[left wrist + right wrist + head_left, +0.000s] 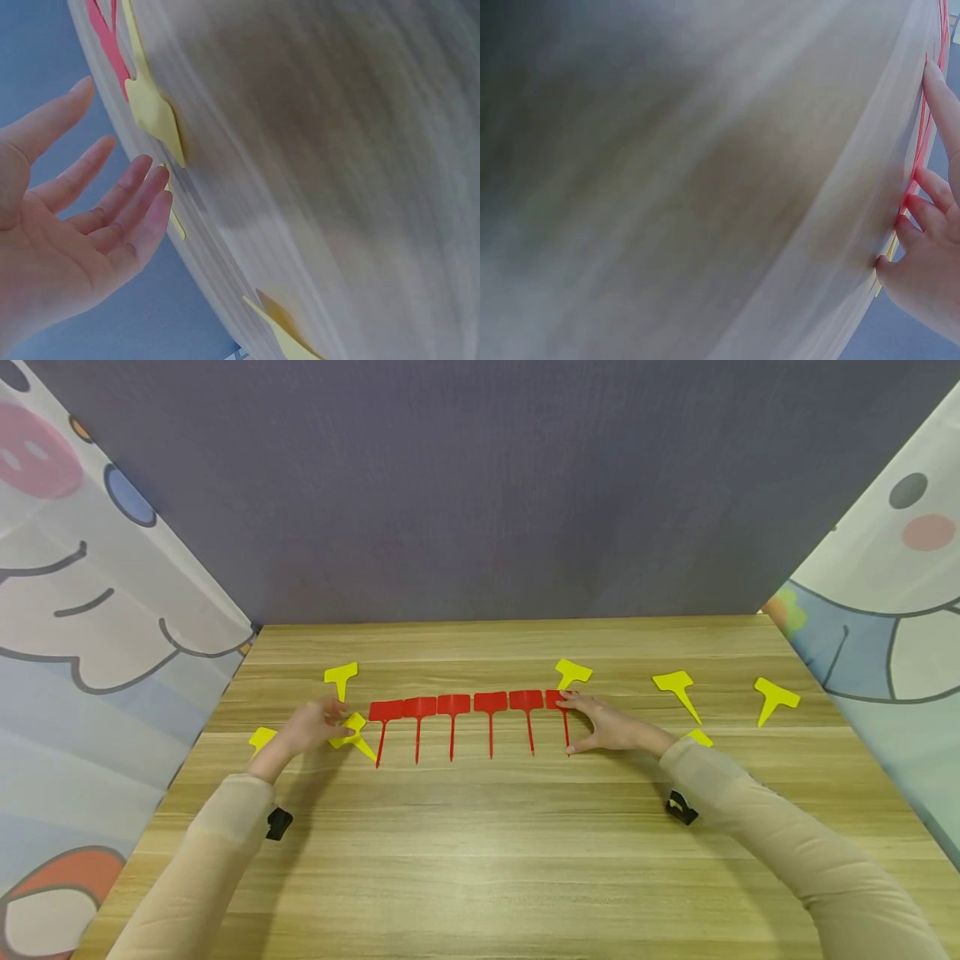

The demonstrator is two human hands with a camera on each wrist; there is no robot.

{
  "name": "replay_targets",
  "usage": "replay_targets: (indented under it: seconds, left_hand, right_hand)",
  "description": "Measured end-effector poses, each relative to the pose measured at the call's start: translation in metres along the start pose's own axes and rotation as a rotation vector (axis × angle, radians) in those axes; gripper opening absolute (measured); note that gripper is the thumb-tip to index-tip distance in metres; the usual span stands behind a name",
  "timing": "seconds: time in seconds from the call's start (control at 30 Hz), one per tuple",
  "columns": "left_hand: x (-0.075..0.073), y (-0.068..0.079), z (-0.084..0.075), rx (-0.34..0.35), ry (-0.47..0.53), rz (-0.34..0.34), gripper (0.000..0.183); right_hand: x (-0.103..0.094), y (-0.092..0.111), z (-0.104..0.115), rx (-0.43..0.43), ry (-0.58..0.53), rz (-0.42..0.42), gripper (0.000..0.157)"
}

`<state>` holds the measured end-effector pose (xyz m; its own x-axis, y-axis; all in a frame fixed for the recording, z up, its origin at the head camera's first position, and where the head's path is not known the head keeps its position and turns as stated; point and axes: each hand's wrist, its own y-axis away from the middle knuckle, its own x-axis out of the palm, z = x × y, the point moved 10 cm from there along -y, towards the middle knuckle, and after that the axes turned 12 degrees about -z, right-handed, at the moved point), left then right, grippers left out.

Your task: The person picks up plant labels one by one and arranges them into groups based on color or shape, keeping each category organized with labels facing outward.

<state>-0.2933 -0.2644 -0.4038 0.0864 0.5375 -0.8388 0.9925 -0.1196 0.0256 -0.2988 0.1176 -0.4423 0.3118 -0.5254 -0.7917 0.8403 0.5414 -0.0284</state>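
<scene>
Six probably light, bendy red tags — best head-pinched — are lying toward the table's far edge, left hand and right hand spread.

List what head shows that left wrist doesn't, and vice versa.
Only head: the right hand, touching the rightmost label in a full row of six red T-shaped plant labels.

Only left wrist: the palm side of the left hand, its fingers apart.

Both: the left hand itself, yellow T-shaped plant labels, at least part of the red row, and the wood-grain tabletop.
</scene>
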Motion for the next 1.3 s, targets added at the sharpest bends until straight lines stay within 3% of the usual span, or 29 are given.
replay_targets:
  seconds: [0.37, 0.8, 1.3]
  left_hand:
    - [0.01, -0.002, 0.007, 0.003, -0.068, 0.033, 0.05]
    - [0.015, -0.004, 0.004, 0.04, -0.12, 0.05, 0.054]
    - [0.017, -0.007, 0.009, 0.033, -0.089, 0.019, 0.053]
  right_hand:
    - [0.0, 0.0, -0.001, -0.001, 0.002, -0.004, 0.084]
    - [0.001, 0.0, -0.001, -0.002, -0.006, -0.003, 0.084]
    - [0.0, 0.0, 0.0, 0.005, -0.015, -0.003, 0.084]
